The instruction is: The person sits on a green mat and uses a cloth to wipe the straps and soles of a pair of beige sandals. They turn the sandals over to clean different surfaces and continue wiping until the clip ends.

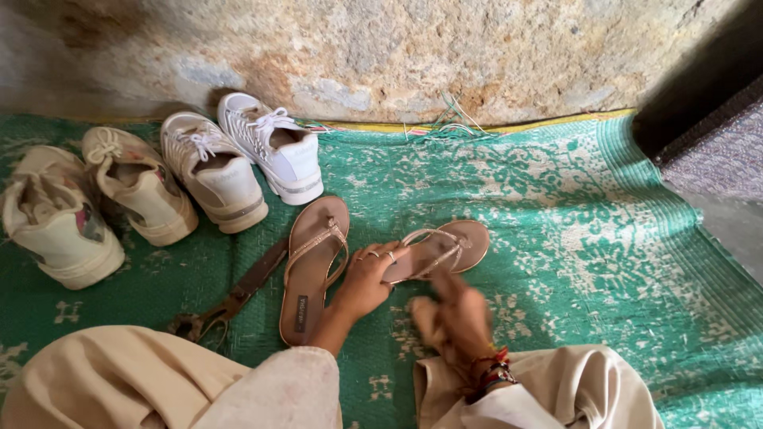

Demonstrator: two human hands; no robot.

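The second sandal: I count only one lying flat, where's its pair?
Mid-mat in the head view, the second sandal lies under the left hand, right of the flat sandal.

The mat [572,230] is woven, matt green cloth or plastic weave, worn pale in patches. The wall [381,48] is rough, pitted stone or plaster. The sandals [314,266] look like smooth tan leather with faintly glittering straps. The sneakers [211,171] are scuffed, matt white, perhaps synthetic leather. The sleeves [262,389] are soft cream cloth.
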